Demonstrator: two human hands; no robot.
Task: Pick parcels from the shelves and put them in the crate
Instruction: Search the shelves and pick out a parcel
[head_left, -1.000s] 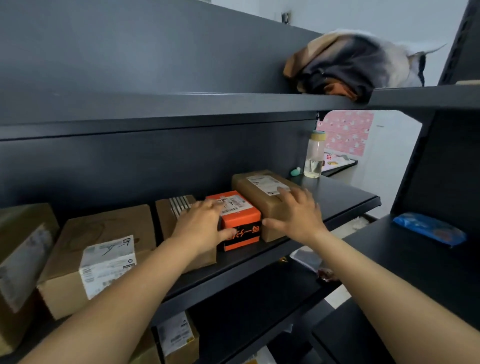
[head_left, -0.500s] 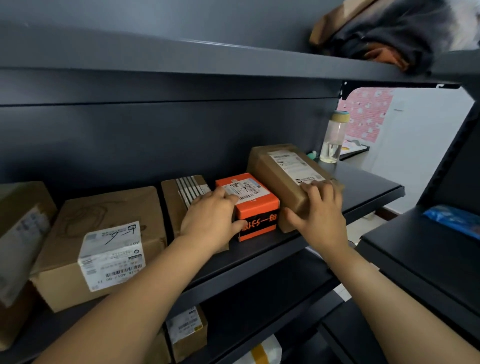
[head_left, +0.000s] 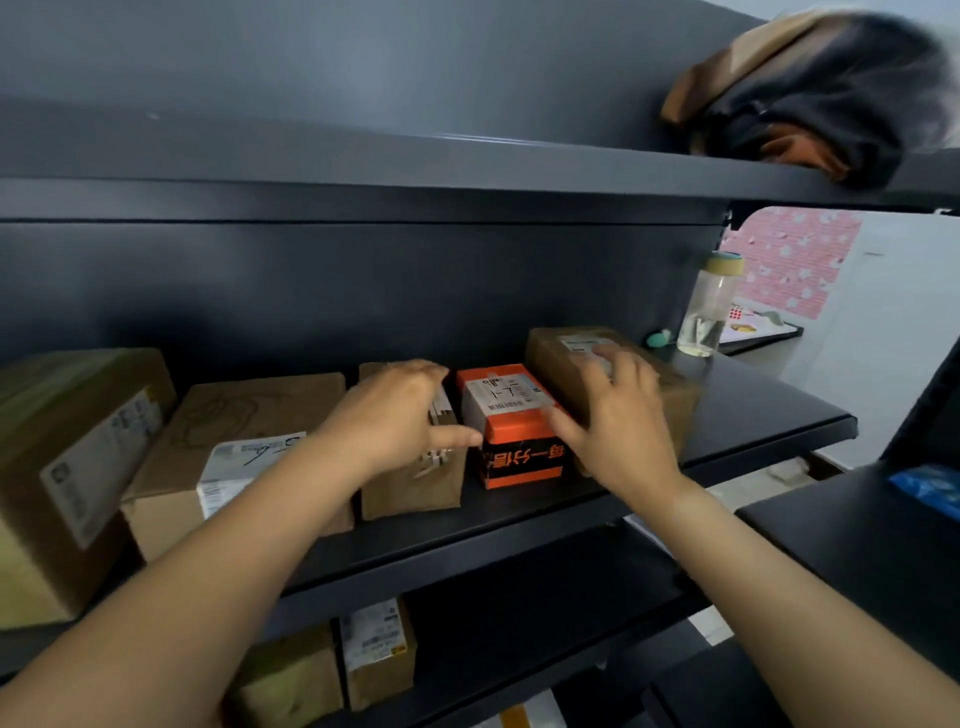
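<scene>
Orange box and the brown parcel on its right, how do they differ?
The orange box is orange and black with printed characters; the brown parcel is plain. The orange box is smaller; the brown parcel is longer. Both are labelled on top and stand on the same shelf.

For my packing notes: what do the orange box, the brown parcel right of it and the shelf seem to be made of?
Orange box: probably printed cardboard, smooth finish; crisp folded edges, paper label.
Brown parcel: cardboard, apparently taped; faint sheen.
Shelf: likely painted metal, dark matte grey; thin straight lip.
</scene>
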